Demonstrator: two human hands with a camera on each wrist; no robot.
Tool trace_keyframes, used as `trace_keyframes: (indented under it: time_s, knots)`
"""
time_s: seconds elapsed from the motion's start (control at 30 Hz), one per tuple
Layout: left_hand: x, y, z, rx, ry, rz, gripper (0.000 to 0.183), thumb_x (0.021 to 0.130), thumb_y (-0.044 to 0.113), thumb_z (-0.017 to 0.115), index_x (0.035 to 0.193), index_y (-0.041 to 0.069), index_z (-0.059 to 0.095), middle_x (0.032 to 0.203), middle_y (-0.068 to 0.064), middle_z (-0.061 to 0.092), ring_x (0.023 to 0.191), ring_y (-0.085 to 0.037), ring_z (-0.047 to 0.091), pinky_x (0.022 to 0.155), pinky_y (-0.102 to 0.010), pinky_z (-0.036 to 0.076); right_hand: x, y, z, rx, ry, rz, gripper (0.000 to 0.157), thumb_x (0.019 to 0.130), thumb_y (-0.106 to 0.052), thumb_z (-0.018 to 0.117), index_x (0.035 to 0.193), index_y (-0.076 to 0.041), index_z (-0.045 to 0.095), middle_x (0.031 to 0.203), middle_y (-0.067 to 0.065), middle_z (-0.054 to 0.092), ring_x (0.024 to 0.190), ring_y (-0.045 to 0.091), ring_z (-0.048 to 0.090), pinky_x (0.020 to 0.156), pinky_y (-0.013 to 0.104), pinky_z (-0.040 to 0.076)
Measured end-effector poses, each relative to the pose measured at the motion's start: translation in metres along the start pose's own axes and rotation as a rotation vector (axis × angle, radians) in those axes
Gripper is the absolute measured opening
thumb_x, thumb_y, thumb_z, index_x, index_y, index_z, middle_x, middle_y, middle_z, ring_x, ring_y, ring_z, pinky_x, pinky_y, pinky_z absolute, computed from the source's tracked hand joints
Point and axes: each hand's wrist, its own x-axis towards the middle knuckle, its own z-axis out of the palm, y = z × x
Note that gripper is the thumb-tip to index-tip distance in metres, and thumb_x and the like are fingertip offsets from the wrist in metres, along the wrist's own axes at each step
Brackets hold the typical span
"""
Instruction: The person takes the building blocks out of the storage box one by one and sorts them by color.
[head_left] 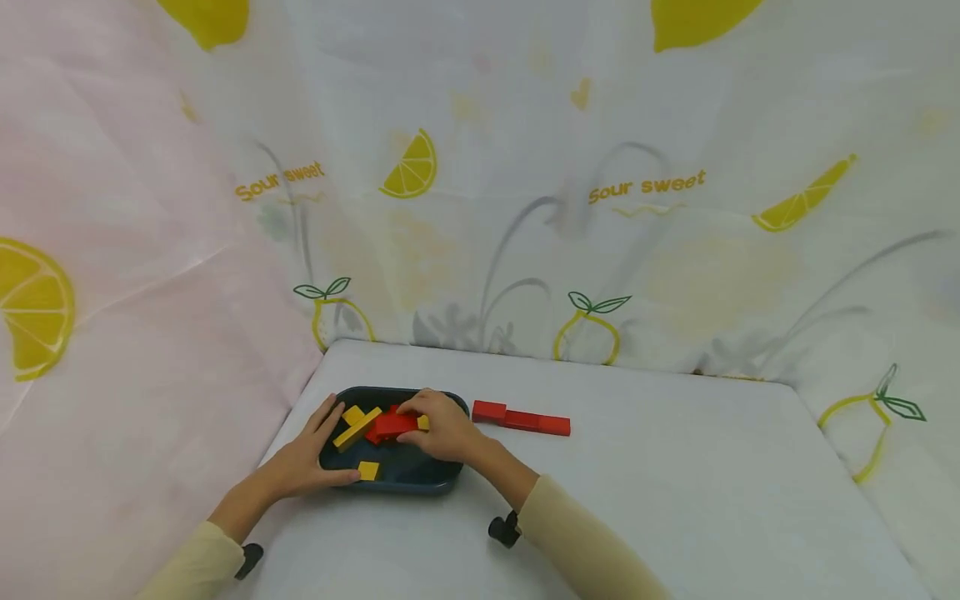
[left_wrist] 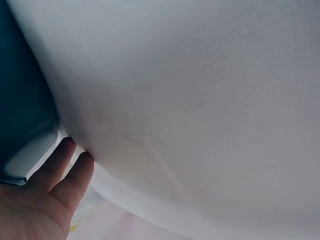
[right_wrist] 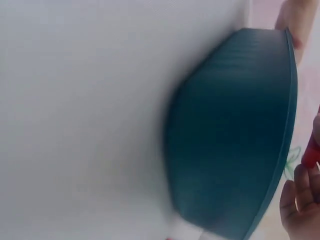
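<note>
A dark teal tray point(head_left: 401, 486) sits on the table with yellow and red blocks in it. My left hand point(head_left: 303, 458) holds its left end, fingers by the far left corner and thumb at the front rim. In the left wrist view two fingers point(left_wrist: 77, 177) lie fairly straight beside the tray's wall point(left_wrist: 22, 90). Over the tray's right half, my right hand point(head_left: 442, 425) pinches a red block point(head_left: 393, 427) between thumb and fingers. A long yellow block point(head_left: 357, 429) leans across others, and a yellow cube point(head_left: 368, 471) lies near my left thumb.
Right of the tray, a row of red blocks point(head_left: 528, 419) lies on the white table point(head_left: 675, 483), with a thicker block at its left end. Lemon-printed cloth point(head_left: 480, 250) hangs behind the table and along its left side.
</note>
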Motion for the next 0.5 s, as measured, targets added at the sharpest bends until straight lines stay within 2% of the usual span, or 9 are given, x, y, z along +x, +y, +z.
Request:
trace_keyframes:
  time_s: [0.17,0.33,0.5]
  knots:
    - [0.001,0.000,-0.003,-0.008,0.015,0.007,0.119,0.074,0.065,0.075,0.159,0.007,0.014,0.166,-0.017,0.004,0.137,-0.050,0.039,0.098,-0.068,0.043,-0.017,0.018,-0.023,0.020,0.043,-0.006,0.033,0.088,-0.027,0.076,0.117,-0.015,0.069,0.107,0.000,0.064,0.098,0.012,0.057,0.088,0.025,0.052]
    - [0.004,-0.001,-0.001,-0.022,0.017,0.012,0.117,0.075,0.066,0.073,0.159,0.010,0.015,0.166,-0.016,0.003,0.136,-0.049,0.040,0.097,-0.069,0.043,-0.034,0.042,-0.044,-0.030,0.078,0.033,0.032,0.087,-0.022,0.077,0.115,-0.011,0.070,0.107,0.002,0.065,0.098,0.017,0.058,0.091,0.034,0.053]
    - [-0.002,-0.002,0.004,-0.044,0.021,0.000,0.116,0.074,0.063,0.076,0.159,0.010,0.017,0.166,-0.016,0.003,0.136,-0.050,0.039,0.095,-0.071,0.043,-0.048,0.061,-0.052,-0.062,0.072,0.050,0.029,0.087,-0.020,0.077,0.113,-0.009,0.070,0.105,0.004,0.066,0.097,0.017,0.059,0.089,0.037,0.054]
